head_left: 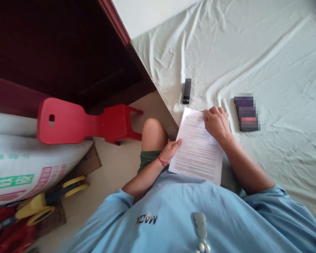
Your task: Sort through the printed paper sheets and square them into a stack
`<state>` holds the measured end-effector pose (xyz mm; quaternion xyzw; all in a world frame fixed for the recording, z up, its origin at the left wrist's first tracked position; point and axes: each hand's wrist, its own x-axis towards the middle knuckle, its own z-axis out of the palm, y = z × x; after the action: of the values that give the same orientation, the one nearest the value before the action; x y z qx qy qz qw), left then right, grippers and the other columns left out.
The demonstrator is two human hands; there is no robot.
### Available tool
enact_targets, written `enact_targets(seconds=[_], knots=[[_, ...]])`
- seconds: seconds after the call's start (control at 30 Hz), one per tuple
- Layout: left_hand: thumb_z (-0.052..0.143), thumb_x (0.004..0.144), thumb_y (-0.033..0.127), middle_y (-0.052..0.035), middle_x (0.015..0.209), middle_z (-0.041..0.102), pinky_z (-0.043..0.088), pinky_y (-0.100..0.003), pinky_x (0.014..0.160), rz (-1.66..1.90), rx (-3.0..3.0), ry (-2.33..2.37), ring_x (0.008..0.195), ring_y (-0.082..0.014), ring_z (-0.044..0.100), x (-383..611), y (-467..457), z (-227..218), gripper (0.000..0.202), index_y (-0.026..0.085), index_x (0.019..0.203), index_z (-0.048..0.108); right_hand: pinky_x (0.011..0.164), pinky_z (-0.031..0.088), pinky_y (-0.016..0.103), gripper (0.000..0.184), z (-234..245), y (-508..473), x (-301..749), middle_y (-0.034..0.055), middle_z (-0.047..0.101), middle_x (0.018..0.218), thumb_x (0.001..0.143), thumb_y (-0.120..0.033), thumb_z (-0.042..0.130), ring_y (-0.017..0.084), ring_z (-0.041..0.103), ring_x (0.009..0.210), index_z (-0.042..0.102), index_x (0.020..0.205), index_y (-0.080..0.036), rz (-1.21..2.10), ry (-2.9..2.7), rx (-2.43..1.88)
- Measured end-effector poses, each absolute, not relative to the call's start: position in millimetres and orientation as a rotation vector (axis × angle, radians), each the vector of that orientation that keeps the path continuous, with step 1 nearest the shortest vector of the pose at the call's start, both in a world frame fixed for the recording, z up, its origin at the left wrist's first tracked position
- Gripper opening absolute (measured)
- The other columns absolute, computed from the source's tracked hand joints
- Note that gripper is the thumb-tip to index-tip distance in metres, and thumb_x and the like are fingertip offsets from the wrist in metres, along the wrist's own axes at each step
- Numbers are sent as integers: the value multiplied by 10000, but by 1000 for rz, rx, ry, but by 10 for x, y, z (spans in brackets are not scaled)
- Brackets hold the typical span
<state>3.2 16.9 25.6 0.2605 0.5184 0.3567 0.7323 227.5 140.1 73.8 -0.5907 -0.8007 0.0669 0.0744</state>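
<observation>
Lying near papers (193,151) — black stapler (186,92), blurred device (246,108) — red chair (92,124), well apart.

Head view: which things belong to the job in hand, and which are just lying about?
Job in hand:
paper
left hand, gripping its edge
right hand, at its upper corner

Apparently just lying about:
black gadget, use unclear
blurred device
red chair
sack
wheeled toy

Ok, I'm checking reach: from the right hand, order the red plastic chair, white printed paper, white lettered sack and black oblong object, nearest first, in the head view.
1. Paper: touching the right hand.
2. Black object: ahead, to the left.
3. Chair: farther left.
4. Sack: far left.
</observation>
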Motion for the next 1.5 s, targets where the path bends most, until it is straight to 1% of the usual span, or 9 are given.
enact_targets(seconds=[0.1,0.23,0.4,0.63,0.73,1.0,1.17,1.33,1.5], knots=[[818,657,847,-136,814,791,574,-376,771,782,574,1163,745,-252,748,30,152,253,787,76,816,790,930,475,498,344,703,1420,2256,165,679,1244,1040,-252,441,338,528,1110,731,1222,-227,253,-2419,-1649],[795,680,856,-128,799,783,562,-356,751,775,594,1185,723,-229,726,23,128,204,784,81,805,788,963,485,491,359,711,1510,2207,158,694,1138,1056,-272,411,320,536,1054,766,1076,-220,343,-2418,-1599],[727,700,903,-77,689,722,463,-289,629,773,786,1312,633,-162,617,17,124,169,802,101,712,746,1025,464,473,393,759,1735,2067,158,717,1159,1065,-291,400,299,584,1062,780,1056,-191,540,-2347,-1506],[617,745,959,-97,736,729,483,-326,684,738,901,1282,695,-203,637,38,130,203,850,119,748,743,744,432,330,306,762,2006,2013,39,672,764,1003,-370,530,178,571,746,746,884,-188,1049,-2124,-1512],[585,778,950,-98,809,735,496,-338,747,768,945,1293,786,-224,652,36,152,197,829,134,822,725,722,410,322,297,785,2041,1994,32,649,713,988,-359,536,171,554,721,731,841,-191,1019,-2151,-1509],[565,965,730,-67,961,693,470,-310,863,1041,1275,1492,927,-197,631,-4,658,523,543,190,1014,601,821,443,338,319,954,1973,1863,88,732,937,1032,-325,459,208,620,873,697,864,-194,853,-2247,-1366],[701,868,753,-29,795,657,469,-288,743,1061,1021,1287,795,-169,610,64,1002,673,588,170,869,626,849,458,337,337,1058,1845,1850,85,708,964,1061,-336,436,197,611,880,706,928,-183,874,-2225,-1200],[760,763,811,1,662,599,418,-266,632,1061,894,1169,655,-118,528,145,1043,683,682,144,732,622,983,457,429,377,1076,1733,1859,131,728,1091,1073,-306,403,274,608,1059,744,1165,-175,606,-2271,-1212],[743,757,834,6,638,578,370,-268,580,1041,946,1200,613,-107,478,165,1036,721,699,148,708,618,920,499,439,358,1019,1723,1861,114,756,1025,1059,-290,435,271,641,965,772,1136,-194,586,-2267,-1122]])
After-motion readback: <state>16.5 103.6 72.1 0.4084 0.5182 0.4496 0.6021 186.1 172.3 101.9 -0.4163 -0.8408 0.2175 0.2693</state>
